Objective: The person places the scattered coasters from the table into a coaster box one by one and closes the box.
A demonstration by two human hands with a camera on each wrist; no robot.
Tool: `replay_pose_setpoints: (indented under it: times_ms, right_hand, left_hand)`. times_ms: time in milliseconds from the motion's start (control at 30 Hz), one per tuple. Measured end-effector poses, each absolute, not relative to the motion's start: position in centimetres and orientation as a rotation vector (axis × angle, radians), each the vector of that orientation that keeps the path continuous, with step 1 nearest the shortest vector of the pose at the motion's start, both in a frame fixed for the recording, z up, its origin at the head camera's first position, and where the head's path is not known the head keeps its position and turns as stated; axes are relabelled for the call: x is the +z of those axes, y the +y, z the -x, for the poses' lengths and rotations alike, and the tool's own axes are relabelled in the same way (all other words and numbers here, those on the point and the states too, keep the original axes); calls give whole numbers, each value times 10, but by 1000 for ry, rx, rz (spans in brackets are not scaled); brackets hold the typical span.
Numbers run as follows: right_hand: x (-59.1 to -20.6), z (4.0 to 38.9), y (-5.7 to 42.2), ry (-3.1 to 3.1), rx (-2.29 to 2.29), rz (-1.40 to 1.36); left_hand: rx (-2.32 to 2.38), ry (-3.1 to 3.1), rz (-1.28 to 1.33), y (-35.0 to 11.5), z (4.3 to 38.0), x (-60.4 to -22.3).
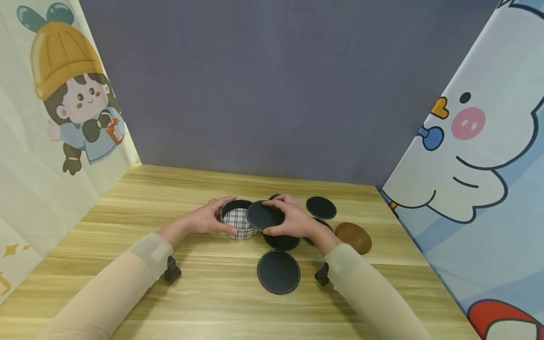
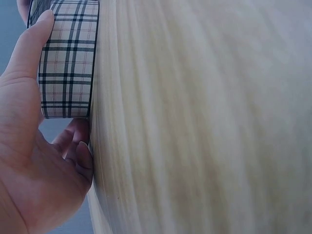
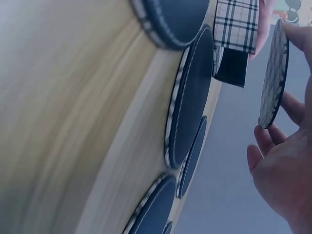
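My left hand (image 1: 205, 218) curls round a round plaid coaster holder (image 1: 243, 233) on the wooden table, thumb on its near side and fingers at the far rim. Dark lining shows inside its wall, with plaid on the floor. In the left wrist view the thumb lies along the plaid wall (image 2: 67, 63). Just right of the holder, my right hand (image 1: 297, 219) pinches a round black coaster (image 1: 264, 216) by its edge, raised above the table and tilted. Its plaid underside (image 3: 275, 75) shows in the right wrist view. Another black coaster (image 1: 282, 242) lies below this hand, partly covered.
A black coaster (image 1: 278, 272) lies nearer the front, and another (image 1: 321, 208) lies at the back right. Others are partly hidden behind the right hand. A brown oval piece (image 1: 353, 237) rests right of the right wrist. A grey panel (image 1: 255, 94) stands behind the table (image 1: 204, 302).
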State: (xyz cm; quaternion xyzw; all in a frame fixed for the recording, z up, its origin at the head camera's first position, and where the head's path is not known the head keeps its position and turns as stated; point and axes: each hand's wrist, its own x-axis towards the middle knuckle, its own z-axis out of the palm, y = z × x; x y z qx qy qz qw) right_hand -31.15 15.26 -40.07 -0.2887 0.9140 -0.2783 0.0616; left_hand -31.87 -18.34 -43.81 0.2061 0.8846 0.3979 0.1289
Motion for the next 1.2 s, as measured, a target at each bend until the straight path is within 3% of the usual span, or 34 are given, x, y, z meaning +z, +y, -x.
replay_pose_setpoints:
  times_ms: [600,1200]
  right_hand:
    - [-404,329,107,2732,-768,910]
    - [-410,335,93,2704,-743,914]
  left_hand:
    - [1158,2545,-609,-183,322,-438]
    - [1177,2518,-612,-182,320,-437]
